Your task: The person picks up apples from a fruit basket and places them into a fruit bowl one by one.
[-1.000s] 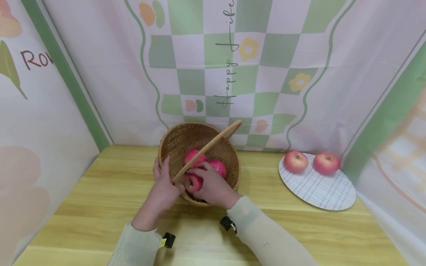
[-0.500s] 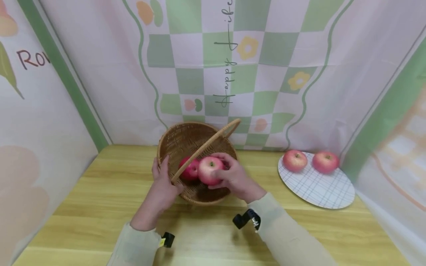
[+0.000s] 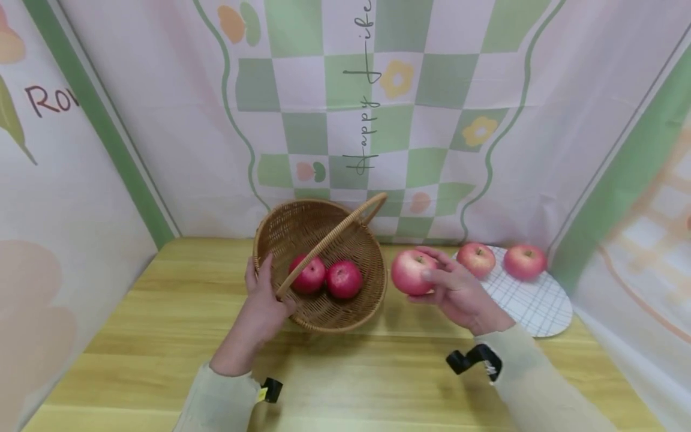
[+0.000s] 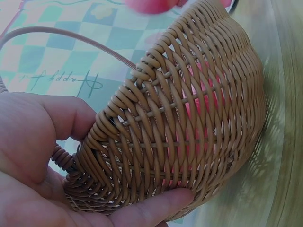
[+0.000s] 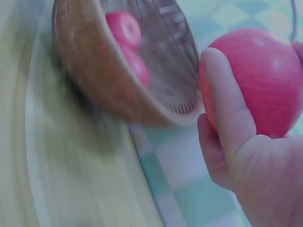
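Observation:
In the head view my right hand [image 3: 459,291] grips a pink-red apple [image 3: 412,273] in the air, between the wicker basket [image 3: 324,321] and the oval plate. The right wrist view has that apple [image 5: 265,80] close up, with thumb and fingers around its sides. My left hand [image 3: 261,312] holds the basket's left rim near the foot of its arched handle [image 3: 329,237]. Up close in the left wrist view, thumb and fingers clasp the woven wall [image 4: 180,113]. Two darker red apples, a left one [image 3: 310,276] and a right one [image 3: 344,279], lie inside the tilted basket.
At the right, a white checked oval plate [image 3: 540,309] bears a left apple [image 3: 477,260] and a right apple [image 3: 525,262] at its back. The wooden table [image 3: 345,384] ends at a printed cloth backdrop [image 3: 351,132], with cloth sides at left and right.
My right hand has lifted an apple out of the basket and carried it right, towards the plate. The apples left in the basket have shifted. My left hand has stayed on the rim.

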The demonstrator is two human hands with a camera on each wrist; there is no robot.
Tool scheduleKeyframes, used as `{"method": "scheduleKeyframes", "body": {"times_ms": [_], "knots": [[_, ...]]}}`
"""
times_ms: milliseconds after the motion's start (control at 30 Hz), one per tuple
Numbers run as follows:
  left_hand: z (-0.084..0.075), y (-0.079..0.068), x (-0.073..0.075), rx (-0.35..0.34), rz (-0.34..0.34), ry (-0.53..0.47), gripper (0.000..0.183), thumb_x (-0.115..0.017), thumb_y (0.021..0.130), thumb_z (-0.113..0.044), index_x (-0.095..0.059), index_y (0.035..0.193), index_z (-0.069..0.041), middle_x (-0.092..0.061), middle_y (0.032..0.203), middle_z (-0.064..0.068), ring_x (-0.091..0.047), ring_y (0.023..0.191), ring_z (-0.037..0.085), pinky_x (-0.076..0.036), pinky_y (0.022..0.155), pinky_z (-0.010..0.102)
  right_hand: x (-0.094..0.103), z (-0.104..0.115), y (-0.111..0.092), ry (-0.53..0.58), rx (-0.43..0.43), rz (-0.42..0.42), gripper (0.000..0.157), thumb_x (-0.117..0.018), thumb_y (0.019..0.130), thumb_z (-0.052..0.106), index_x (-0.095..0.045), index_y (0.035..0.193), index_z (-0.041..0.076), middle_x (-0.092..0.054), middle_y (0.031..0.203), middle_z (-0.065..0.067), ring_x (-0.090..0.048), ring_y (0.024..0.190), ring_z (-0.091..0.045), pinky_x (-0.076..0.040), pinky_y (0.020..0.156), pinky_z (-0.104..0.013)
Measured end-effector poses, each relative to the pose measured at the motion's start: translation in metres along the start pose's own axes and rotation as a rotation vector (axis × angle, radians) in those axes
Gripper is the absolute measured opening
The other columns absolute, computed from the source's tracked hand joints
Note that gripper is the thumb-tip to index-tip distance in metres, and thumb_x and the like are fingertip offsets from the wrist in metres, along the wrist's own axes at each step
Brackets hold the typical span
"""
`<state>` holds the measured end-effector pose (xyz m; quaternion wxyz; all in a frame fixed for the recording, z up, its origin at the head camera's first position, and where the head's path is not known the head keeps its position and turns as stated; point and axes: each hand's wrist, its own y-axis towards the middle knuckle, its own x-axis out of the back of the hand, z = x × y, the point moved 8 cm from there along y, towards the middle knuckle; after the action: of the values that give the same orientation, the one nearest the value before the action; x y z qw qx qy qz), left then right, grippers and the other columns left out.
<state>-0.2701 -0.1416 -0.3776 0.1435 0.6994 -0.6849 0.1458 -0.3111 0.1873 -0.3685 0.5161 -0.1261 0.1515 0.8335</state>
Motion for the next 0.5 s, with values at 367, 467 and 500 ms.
{"method": "scheduleKeyframes", "body": {"times_ms": [367, 467, 500], "knots": [[0.001, -0.001, 0.0, 0.004, 0.011, -0.019, 0.105, -0.066, 0.082, 0.006, -0.004, 0.162, -0.022, 0.029, 0.159, 0.008, -0.051, 0.112, 0.047, -0.049, 0.06, 0.031, 0.124, 0.038, -0.074, -0.068, -0.021, -0.153, 0.046, -0.045, 0.102, -0.007, -0.054, 0.136, 0.022, -0.056, 0.128, 0.004, -0.063, 0.107, -0.021, -0.052, 0.083, -0.056], [0.002, -0.001, 0.0, 0.006, 0.013, -0.025, 0.105, -0.066, 0.082, 0.006, -0.004, 0.162, -0.023, 0.029, 0.159, 0.007, -0.051, 0.113, 0.047, -0.049, 0.06, 0.031, 0.158, 0.045, -0.093, -0.073, -0.014, -0.2, 0.042, -0.044, 0.102, -0.007, -0.049, 0.133, 0.021, -0.059, 0.121, 0.003, -0.064, 0.104, -0.019, -0.053, 0.081, -0.052], [0.002, 0.0, 0.0, 0.006, 0.012, -0.023, 0.105, -0.066, 0.082, 0.006, -0.004, 0.162, -0.023, 0.029, 0.159, 0.007, -0.051, 0.112, 0.047, -0.049, 0.06, 0.031, 0.168, 0.047, -0.098, -0.081, -0.011, -0.223, 0.041, -0.044, 0.101, -0.007, -0.048, 0.132, 0.02, -0.057, 0.122, 0.004, -0.064, 0.103, -0.019, -0.054, 0.081, -0.051]]}}
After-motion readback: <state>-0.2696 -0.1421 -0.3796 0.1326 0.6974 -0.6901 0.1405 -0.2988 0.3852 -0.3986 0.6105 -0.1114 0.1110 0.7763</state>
